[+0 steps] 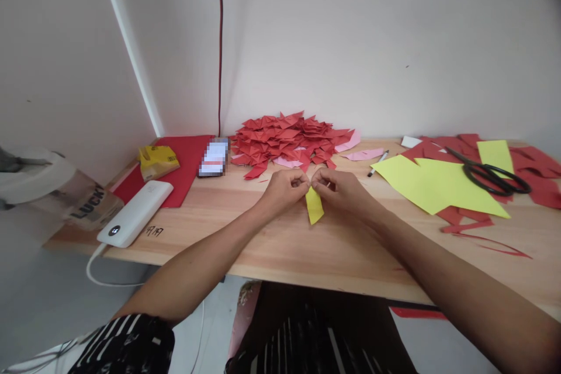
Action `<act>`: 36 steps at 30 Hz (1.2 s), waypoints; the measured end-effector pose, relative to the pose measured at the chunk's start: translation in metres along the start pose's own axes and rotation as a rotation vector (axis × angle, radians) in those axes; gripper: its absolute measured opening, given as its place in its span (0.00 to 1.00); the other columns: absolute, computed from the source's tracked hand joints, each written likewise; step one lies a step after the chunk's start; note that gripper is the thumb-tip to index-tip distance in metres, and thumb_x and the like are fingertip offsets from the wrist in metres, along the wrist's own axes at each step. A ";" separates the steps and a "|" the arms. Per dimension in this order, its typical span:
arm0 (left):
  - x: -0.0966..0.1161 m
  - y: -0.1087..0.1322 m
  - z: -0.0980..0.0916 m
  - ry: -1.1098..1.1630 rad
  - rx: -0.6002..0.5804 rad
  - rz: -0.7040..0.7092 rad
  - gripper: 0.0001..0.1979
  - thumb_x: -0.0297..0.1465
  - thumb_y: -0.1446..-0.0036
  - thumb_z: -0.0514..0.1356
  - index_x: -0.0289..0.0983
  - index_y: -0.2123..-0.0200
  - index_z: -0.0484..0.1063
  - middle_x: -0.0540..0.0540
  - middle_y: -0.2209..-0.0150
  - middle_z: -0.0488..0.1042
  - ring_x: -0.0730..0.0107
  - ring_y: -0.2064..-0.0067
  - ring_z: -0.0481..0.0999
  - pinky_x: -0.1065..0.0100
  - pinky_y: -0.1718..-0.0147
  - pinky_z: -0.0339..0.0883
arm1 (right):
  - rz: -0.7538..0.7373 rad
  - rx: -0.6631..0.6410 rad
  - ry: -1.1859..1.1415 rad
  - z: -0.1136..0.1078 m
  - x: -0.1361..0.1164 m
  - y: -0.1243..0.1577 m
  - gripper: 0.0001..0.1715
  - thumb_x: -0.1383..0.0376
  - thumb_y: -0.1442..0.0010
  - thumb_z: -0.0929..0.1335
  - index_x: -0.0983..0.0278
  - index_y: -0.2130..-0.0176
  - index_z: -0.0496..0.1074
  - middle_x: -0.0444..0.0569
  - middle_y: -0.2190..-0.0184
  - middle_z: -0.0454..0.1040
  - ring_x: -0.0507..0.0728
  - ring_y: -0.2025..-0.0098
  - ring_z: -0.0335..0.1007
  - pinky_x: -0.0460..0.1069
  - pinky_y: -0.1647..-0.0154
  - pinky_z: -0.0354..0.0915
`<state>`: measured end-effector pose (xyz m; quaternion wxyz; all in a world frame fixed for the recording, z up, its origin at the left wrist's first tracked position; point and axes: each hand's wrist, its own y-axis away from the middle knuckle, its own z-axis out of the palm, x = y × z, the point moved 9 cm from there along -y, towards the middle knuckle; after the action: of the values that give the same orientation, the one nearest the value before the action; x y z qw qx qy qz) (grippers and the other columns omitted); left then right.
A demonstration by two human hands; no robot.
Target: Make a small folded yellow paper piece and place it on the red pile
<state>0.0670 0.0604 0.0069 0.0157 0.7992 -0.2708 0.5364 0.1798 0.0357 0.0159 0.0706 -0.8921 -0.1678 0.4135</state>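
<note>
You have both hands meeting above the tabletop, the fingertips of your left hand and right hand pinching the top end of a narrow yellow paper strip from either side. The strip hangs toward you below the grip, its lower edge slanting; your fingers hide the upper end, so you can't tell from here whether a crease is set there. By the look of it, this piece is only partly worked. Just beyond the grip sits a heap of folded red paper pieces, which read as finished folding, with pink paper pieces beside it; none of the heap's visible pieces is yellow. Right of the grip, a large yellow paper sheet lies flat and unfolded, cut along its edges, with black-handled scissors partly over it and red paper offcuts around, so the yellow paper seems far less worked than the red.
</note>
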 end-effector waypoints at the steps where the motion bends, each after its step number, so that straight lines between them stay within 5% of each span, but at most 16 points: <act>1: 0.001 0.000 0.000 0.021 0.006 0.006 0.06 0.28 0.50 0.57 0.33 0.77 0.70 0.50 0.77 0.69 0.76 0.73 0.65 0.73 0.73 0.57 | -0.005 -0.007 -0.011 0.000 0.001 0.000 0.07 0.64 0.43 0.63 0.63 0.71 0.68 0.44 0.75 0.70 0.52 0.73 0.61 0.46 0.72 0.56; 9: -0.012 -0.001 0.006 0.307 -0.014 -0.112 0.07 0.33 0.49 0.60 0.34 0.74 0.68 0.50 0.77 0.69 0.76 0.76 0.68 0.73 0.75 0.61 | 0.048 0.032 -0.020 -0.002 0.015 -0.002 0.12 0.60 0.40 0.62 0.62 0.72 0.65 0.43 0.77 0.67 0.52 0.74 0.60 0.47 0.73 0.55; 16: -0.003 0.001 0.006 0.096 -0.073 -0.034 0.11 0.35 0.43 0.57 0.34 0.74 0.69 0.50 0.77 0.70 0.74 0.75 0.70 0.72 0.74 0.61 | 0.052 0.036 0.043 -0.001 0.011 0.001 0.15 0.57 0.38 0.61 0.61 0.73 0.62 0.42 0.79 0.64 0.53 0.75 0.58 0.48 0.73 0.54; 26: -0.002 0.000 0.000 0.020 0.003 -0.005 0.10 0.32 0.43 0.55 0.35 0.75 0.68 0.50 0.79 0.70 0.74 0.76 0.67 0.71 0.74 0.58 | 0.075 -0.025 -0.074 0.004 0.018 -0.003 0.10 0.59 0.40 0.62 0.62 0.69 0.65 0.42 0.79 0.65 0.52 0.75 0.60 0.48 0.72 0.55; 36: 0.010 0.004 0.004 -0.149 -0.088 0.016 0.10 0.31 0.42 0.54 0.35 0.75 0.65 0.52 0.78 0.66 0.74 0.74 0.65 0.72 0.73 0.55 | -0.022 -0.054 0.144 0.004 -0.001 0.003 0.11 0.61 0.37 0.60 0.62 0.71 0.62 0.42 0.77 0.65 0.52 0.74 0.58 0.47 0.72 0.52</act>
<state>0.0718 0.0516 0.0128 0.0265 0.8333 -0.3010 0.4629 0.1769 0.0322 0.0125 0.0630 -0.9192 -0.1832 0.3429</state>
